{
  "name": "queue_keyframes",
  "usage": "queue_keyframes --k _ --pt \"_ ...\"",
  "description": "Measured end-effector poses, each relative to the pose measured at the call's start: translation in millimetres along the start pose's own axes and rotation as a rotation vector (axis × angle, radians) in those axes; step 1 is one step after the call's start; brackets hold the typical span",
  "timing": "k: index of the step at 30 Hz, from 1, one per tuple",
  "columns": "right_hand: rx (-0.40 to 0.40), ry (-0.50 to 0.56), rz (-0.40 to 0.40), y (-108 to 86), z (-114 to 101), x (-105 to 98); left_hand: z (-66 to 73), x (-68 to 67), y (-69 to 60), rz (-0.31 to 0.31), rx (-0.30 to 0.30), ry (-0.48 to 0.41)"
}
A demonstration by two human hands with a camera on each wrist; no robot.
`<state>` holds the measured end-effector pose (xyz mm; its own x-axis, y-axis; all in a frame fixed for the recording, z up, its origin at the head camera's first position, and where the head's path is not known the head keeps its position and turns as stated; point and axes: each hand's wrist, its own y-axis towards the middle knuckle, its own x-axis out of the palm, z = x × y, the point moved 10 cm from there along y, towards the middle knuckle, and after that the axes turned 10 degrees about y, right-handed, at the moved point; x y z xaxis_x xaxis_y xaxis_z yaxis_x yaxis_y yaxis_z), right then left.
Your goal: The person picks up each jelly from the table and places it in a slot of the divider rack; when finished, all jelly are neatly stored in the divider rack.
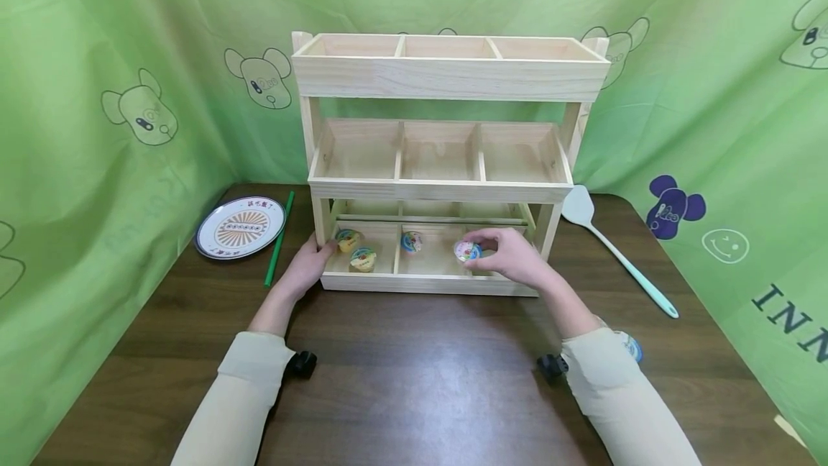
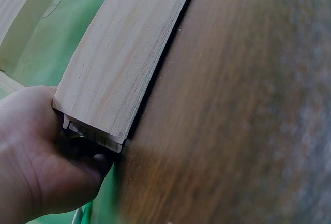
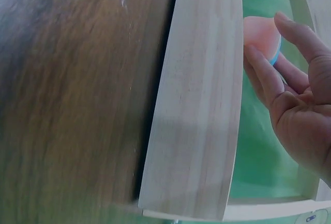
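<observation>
- Left of the frame: a plate (image 1: 241, 227), with a green stick (image 1: 279, 239) just beside it.
- Left of middle: the left hand (image 1: 309, 267) grips the low left end of the wooden shelf (image 1: 427, 284).
- Middle: two yellow cups (image 1: 363, 259) sit in the bottom left box, and a blue cup (image 1: 411, 241) in the next.
- Right of middle: the right hand (image 1: 511, 254) pinches a pink cup (image 1: 467, 251) at its fingertips, on the hand's left side.
- Right: a spatula (image 1: 624, 257).

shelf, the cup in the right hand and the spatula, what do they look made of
Shelf: wood, from its pale colour and grain; the rather matt surface looks unvarnished.
Cup in the right hand: probably smooth plastic, as the pinkish body seems translucent; its printed lid could be foil or film.
Spatula: likely plastic or silicone, judging by its smooth, evenly coloured whitish head.
</observation>
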<state>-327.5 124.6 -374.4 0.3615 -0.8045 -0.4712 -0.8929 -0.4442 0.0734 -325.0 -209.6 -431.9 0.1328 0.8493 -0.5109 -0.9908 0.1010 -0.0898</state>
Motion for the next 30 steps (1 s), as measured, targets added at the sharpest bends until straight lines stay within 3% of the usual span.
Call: queue_keyframes --k 3,20,30 --pt "-0.005 0.000 -0.019 4.5 0.1 5.2 -16.5 0.5 11.2 0.020 0.011 0.010" --pt "0.043 -0.005 -0.060 25.4 5.6 34.9 -15.6 0.9 10.6 0.022 0.010 0.007" --pt "0.116 -0.017 -0.036 32.2 5.9 44.1 -16.1 0.5 9.3 0.026 -0.002 0.012"
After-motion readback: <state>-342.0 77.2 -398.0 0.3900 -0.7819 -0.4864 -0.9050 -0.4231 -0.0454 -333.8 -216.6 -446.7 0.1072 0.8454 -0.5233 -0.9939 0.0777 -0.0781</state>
